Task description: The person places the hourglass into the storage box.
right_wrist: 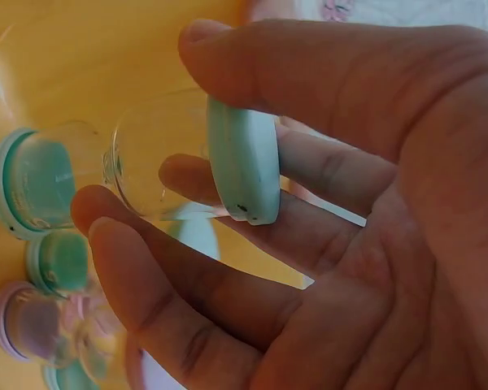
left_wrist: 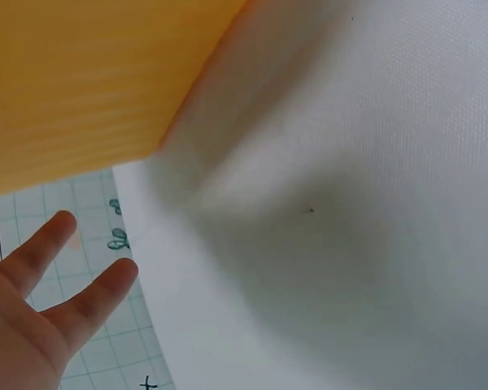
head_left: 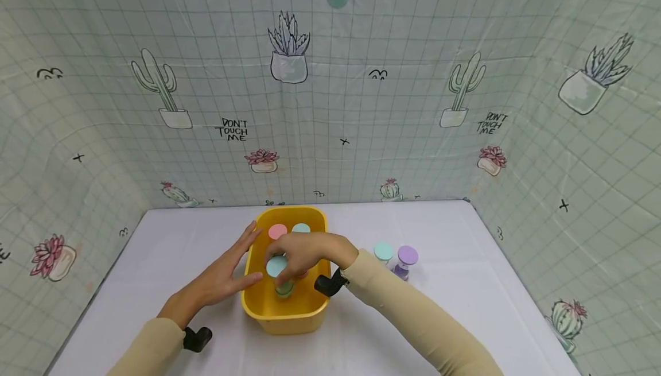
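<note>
My right hand (head_left: 299, 252) reaches into a yellow plastic bin (head_left: 294, 325) and grips a sand timer (head_left: 276, 266) with a mint cap. In the right wrist view, thumb and fingers surround the timer's clear upper bulb (right_wrist: 167, 154) and cap. Teal sand (right_wrist: 45, 183) lies in its lower bulb. Other sand timers stand inside the bin, among them one with a pink cap (head_left: 277, 231) and one with a light blue cap (head_left: 301, 228); my right hand partly hides the group. My left hand (head_left: 219, 281), fingers straight and spread, is at the bin's left rim.
Right of the bin, two more sand timers stand on the white table (head_left: 439, 307), one with a mint cap (head_left: 384, 251), the other with a purple cap (head_left: 407, 255). A cactus-print cloth (head_left: 341, 95) rises behind the table and along both sides.
</note>
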